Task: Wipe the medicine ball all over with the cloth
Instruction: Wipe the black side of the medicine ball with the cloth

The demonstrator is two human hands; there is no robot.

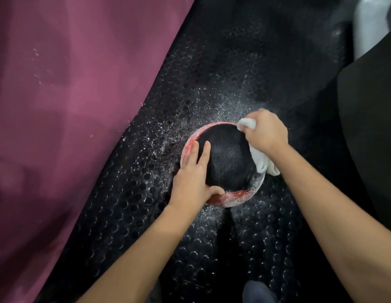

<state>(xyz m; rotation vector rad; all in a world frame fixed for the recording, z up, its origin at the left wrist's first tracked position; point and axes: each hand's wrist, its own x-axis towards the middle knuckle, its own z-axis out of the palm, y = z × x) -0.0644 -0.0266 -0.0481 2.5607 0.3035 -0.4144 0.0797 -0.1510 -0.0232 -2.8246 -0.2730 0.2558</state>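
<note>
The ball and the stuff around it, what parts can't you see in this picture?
- Underside of the medicine ball, head view: hidden by the ball itself, against the studded floor mat.
- Ball's left side: partly covered by the left hand.
- Middle of the cloth: bunched inside the right hand.
- White object, top right: cut off by the picture edge, too blurred to name.
- Dark shape at the bottom edge: cut off.
</note>
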